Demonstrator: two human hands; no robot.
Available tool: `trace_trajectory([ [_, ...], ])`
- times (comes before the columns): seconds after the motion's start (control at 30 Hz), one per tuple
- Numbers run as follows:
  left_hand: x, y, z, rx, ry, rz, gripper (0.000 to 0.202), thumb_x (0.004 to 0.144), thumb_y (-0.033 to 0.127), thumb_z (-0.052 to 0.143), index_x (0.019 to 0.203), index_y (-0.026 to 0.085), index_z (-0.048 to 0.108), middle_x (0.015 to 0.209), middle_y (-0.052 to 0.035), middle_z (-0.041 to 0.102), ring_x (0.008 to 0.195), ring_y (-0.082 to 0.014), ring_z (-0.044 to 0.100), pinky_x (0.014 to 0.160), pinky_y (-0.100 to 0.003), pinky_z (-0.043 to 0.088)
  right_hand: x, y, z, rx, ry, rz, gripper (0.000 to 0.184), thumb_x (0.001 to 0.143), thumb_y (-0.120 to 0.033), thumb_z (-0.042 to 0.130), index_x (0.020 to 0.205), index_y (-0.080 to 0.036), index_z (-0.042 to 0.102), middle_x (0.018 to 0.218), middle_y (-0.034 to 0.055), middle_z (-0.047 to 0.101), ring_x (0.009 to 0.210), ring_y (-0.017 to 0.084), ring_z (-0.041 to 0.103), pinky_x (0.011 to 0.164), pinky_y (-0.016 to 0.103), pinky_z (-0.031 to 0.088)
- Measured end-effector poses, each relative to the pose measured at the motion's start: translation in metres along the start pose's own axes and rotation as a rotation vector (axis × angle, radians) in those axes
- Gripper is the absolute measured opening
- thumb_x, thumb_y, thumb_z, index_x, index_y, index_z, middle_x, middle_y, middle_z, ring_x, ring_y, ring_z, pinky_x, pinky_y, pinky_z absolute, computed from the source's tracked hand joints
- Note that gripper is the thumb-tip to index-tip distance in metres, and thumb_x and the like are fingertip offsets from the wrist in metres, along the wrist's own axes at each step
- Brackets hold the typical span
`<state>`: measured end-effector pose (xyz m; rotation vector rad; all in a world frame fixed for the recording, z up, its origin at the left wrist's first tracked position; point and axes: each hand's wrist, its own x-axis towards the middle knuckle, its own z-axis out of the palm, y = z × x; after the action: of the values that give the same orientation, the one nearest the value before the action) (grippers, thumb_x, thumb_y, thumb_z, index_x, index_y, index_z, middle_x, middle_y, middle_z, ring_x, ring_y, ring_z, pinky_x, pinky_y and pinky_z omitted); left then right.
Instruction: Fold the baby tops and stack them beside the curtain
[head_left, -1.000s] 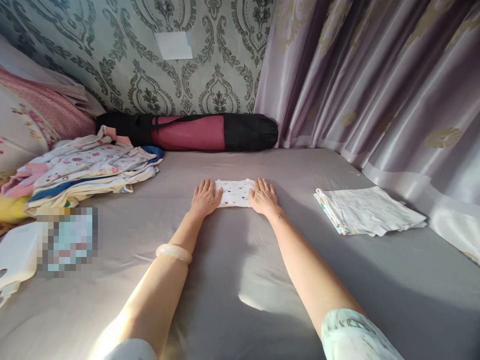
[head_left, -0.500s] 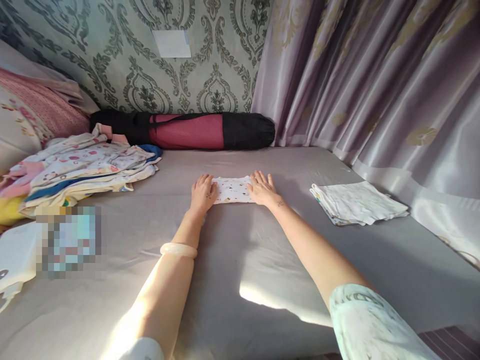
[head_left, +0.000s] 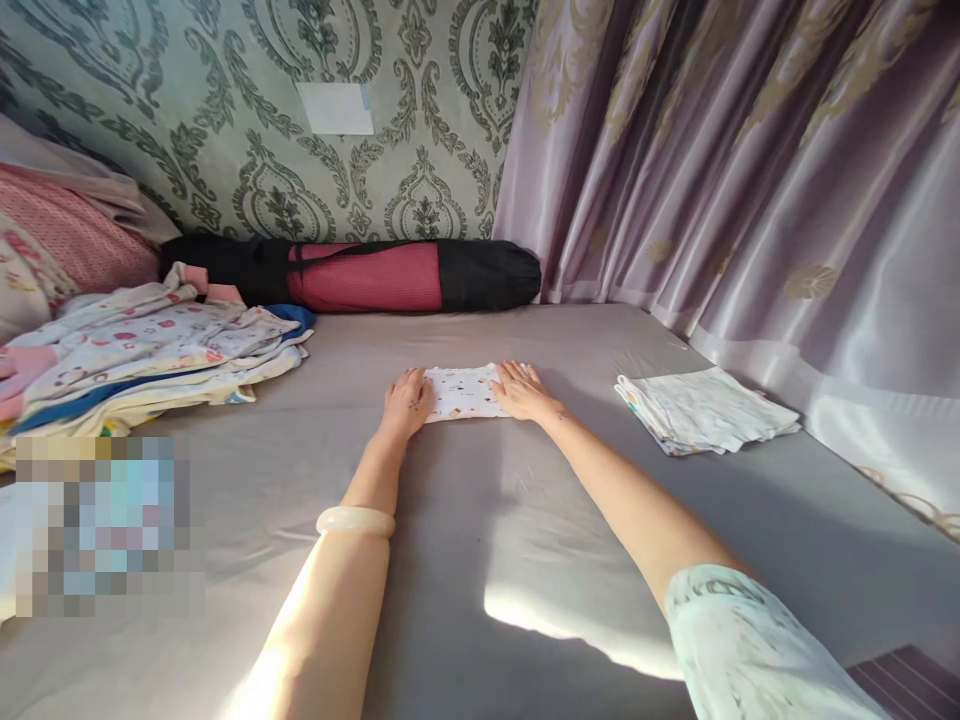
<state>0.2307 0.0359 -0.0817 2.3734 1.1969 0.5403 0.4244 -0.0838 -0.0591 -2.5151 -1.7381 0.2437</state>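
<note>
Flattening folded printed cloth (head_left: 463, 391) near bed's (head_left: 465, 520) far edge, left hand (head_left: 407, 403), right hand (head_left: 521, 392) spread open; probably needing edge pinch next.

Your only view comes from your head, looking forward and down across the grey-sheeted bed (head_left: 465, 540) toward the green damask-papered wall (head_left: 225, 120), upper left, and the mauve satin curtain (head_left: 750, 150), right. Your left hand (head_left: 407, 402) and right hand (head_left: 523, 392) sit mid-frame on outstretched arms.

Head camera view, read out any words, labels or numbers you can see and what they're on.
No text is readable.
Right sleeve: dark print, too blurred to read.
Folded cloth: tiny motifs, no legible letters.
White wall patch: blank.
Pixelated block: unreadable.
</note>
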Motion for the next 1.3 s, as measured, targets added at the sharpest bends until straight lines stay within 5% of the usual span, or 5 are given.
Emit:
trace_trajectory([
  [0.23,0.008,-0.014,0.003,-0.082,0.124,0.047,0.048,0.091,0.018,0.037,0.135,0.018,0.056,0.134,-0.0122,0.062,0.133,-0.0283,0.05,0.11,-0.047,0.04,-0.004,-0.045,0.007,0.078,0.106,-0.165,0.066,0.102,-0.048,0.014,0.155,-0.012,0.028,0.162,0.0087,0.024,0.151,0.023,0.015,0.122,0.045,0.008],
  [0.4,0.01,-0.017,0.001,-0.204,0.077,-0.018,0.062,0.081,0.009,0.041,0.142,0.015,0.049,0.135,-0.0135,0.061,0.129,-0.0284,0.054,0.111,-0.048,0.039,-0.001,-0.045,0.021,0.094,0.125,-0.152,0.063,0.102,-0.049,0.016,0.153,-0.015,0.034,0.16,0.0082,0.031,0.15,0.025,0.018,0.121,0.051,0.009],
  [0.73,0.009,-0.01,-0.016,-0.835,0.232,-0.241,0.062,0.075,0.012,0.045,0.136,0.013,0.052,0.128,-0.0129,0.066,0.118,-0.0233,0.061,0.103,-0.04,0.047,0.004,-0.071,0.005,0.097,0.102,-0.172,0.06,0.103,-0.04,0.019,0.153,-0.009,0.033,0.161,0.0128,0.027,0.151,0.026,0.016,0.121,0.052,0.005],
  [0.97,0.006,-0.006,-0.022,-0.873,0.337,-0.318,0.059,0.074,0.014,0.048,0.132,0.013,0.055,0.121,-0.0133,0.069,0.101,-0.023,0.066,0.085,-0.035,0.055,0.014,-0.085,0.025,0.089,0.182,-0.238,0.064,0.102,-0.043,0.026,0.151,-0.002,0.035,0.157,0.0165,0.034,0.148,0.026,0.024,0.121,0.039,0.014],
  [1.3,0.005,-0.007,-0.023,-0.875,0.346,-0.352,0.057,0.075,0.012,0.048,0.132,0.015,0.054,0.122,-0.011,0.069,0.108,-0.0222,0.064,0.095,-0.036,0.051,0.017,-0.085,0.018,0.073,0.085,-0.216,0.063,0.103,-0.042,0.025,0.151,-0.003,0.033,0.158,0.0158,0.032,0.148,0.027,0.024,0.121,0.041,0.015],
])
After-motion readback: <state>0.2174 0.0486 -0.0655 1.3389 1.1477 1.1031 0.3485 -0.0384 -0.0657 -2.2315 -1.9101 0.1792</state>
